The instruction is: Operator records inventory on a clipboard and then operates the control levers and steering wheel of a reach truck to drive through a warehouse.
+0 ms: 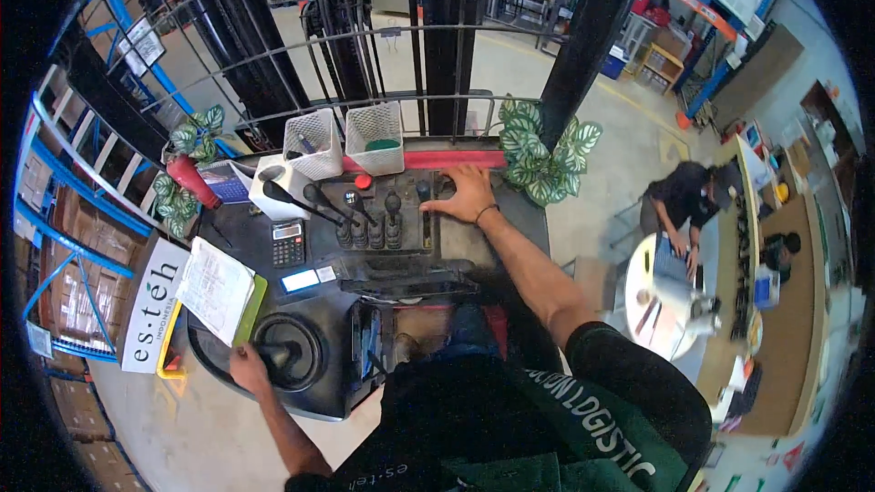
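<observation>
At the left edge of the forklift console, my left hand (248,369) pinches the lower edge of a green clipboard (253,310) with white papers (215,287) on it. Beside that hand is a round black steering wheel (288,351). My right hand (468,195) rests on the console's right part, fingers spread, its thumb by a short dark knob (425,208). Left of it stand several black control levers (393,219) and a red button (363,181). What lies under the right palm is hidden.
Two white baskets (375,148), a calculator (288,243) and leafy plants (547,150) sit on the console. Bars and a black mast (453,55) rise ahead. To the right a person (688,205) sits at a round white table (652,328) with a laptop. Blue racking (82,260) stands left.
</observation>
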`<state>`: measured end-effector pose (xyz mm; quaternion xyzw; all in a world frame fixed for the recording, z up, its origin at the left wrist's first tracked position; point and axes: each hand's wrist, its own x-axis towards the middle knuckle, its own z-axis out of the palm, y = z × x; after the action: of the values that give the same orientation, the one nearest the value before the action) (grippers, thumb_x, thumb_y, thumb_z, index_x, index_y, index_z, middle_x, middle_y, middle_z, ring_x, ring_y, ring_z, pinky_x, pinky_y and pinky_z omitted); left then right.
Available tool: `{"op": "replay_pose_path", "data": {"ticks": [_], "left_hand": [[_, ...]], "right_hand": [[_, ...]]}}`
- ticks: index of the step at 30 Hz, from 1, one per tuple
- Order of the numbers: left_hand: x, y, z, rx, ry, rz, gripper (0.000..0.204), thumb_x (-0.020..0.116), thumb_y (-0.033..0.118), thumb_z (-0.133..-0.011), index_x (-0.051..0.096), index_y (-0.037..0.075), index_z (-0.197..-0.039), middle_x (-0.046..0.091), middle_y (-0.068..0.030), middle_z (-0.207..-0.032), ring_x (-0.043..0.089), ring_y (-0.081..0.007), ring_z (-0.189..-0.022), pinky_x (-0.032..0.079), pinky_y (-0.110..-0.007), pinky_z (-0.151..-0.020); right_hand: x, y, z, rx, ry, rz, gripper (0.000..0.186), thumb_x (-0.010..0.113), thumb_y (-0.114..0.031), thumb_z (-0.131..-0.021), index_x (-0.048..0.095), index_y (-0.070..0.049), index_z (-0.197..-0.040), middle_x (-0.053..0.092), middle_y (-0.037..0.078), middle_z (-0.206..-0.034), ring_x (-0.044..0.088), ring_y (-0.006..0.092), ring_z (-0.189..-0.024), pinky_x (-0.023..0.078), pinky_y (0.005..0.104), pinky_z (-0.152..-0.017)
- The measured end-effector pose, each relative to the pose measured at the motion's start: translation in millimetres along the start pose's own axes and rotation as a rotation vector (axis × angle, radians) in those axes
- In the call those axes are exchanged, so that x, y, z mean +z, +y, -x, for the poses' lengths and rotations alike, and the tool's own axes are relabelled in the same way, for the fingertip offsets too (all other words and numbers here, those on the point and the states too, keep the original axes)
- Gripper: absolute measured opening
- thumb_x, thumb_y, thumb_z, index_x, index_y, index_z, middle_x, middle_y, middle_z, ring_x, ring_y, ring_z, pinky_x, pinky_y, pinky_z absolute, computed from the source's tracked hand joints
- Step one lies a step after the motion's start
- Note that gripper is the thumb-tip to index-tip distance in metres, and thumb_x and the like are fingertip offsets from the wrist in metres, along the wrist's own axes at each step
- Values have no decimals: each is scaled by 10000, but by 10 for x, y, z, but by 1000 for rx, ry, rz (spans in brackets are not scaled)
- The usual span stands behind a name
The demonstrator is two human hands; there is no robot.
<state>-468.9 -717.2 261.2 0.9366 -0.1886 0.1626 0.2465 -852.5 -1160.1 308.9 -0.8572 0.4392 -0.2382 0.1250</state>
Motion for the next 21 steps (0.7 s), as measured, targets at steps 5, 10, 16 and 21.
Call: {"op": "replay_pose_path", "data": {"ticks": [5,10,16,21], "left_hand": [[171,563,1116,138,-182,150,285,707,313,-828,695,43,-737,680,-180,-724,668,-342,-670,514,-475,-628],[734,1398,33,446,-390,182,327,718,380,-826,703,65,-738,703,-150,-743,687,-342,-681,532,-464,-645],[732,1273,-1037,270,-351,154,357,725,392,-836,704,36,-810,704,-154,-746,693,-344,-692,538,-452,-655],[777,1738,-904,274,-372,254,352,735,372,-834,709,23,-865,704,-178,-770,697,-336,-722,526,-450,-674]], "right_hand": [[62,50,-294,-24,-12,-9,884,741,-790,-586,688,-128,-1170,593,175,-1283,456,365,-1291,257,539,-1093],[67,-2,-589,-23,-52,-88,880,743,-791,-585,691,-131,-1165,598,158,-1274,459,359,-1288,253,534,-1091],[151,140,-1012,-16,-76,-70,832,741,-802,-566,721,-158,-1092,613,134,-1239,474,348,-1261,250,536,-1079],[106,219,-1350,-46,-73,-118,717,778,-750,-567,745,-170,-987,644,121,-1125,500,331,-1183,277,505,-1032]]}}
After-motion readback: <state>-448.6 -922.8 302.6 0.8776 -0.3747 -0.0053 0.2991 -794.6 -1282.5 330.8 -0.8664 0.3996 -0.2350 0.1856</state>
